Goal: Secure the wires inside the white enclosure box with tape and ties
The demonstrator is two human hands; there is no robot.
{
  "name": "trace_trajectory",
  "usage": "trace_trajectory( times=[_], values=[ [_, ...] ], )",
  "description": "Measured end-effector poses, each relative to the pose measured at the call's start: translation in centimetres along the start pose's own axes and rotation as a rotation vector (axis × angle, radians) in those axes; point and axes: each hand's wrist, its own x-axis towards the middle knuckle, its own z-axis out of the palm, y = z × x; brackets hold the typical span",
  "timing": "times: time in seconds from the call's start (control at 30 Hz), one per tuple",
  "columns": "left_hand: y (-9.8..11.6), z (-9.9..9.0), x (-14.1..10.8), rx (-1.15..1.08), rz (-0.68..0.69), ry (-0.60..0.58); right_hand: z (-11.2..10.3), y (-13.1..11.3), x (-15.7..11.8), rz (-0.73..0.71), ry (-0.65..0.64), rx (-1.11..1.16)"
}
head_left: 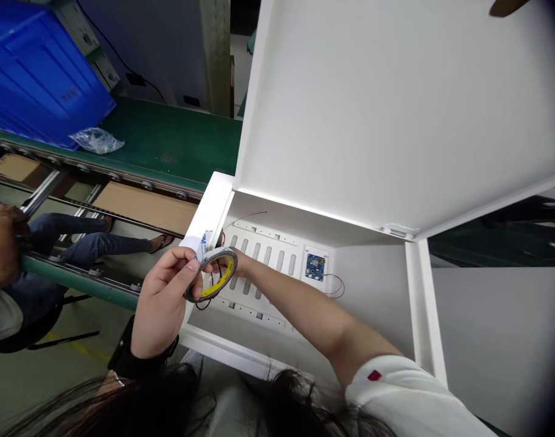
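Note:
My left hand is closed on a roll of tape with a yellow inner core, held tilted over the left end of a white box. A printed white-and-blue strip of tape backing stands up by the left fingertips. My right hand reaches into the box just behind the roll, which hides most of its fingers. Red and black wires show near both hands. Farther right inside the box, a blue circuit board sits on a white plate beside a slotted panel.
The box's large white lid stands open at the back. On the left runs a green conveyor carrying a blue bin and a clear plastic bag. Another person's hand rests at the far left edge.

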Motion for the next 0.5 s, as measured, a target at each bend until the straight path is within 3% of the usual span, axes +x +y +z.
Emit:
trace_trajectory(
  times=[0.2,0.37,0.5],
  values=[
    [-0.1,-0.2,0.1,-0.001,-0.004,-0.006,-2.5,-2.6,-3.7,0.257,0.168,-0.594],
    [-0.2,-0.3,0.1,0.010,0.023,-0.020,-3.0,-2.6,-4.3,0.310,0.278,-0.629],
    [-0.1,-0.2,0.1,0.009,0.027,-0.015,-2.8,-0.9,-4.3,0.187,0.369,-0.651]
  ],
)
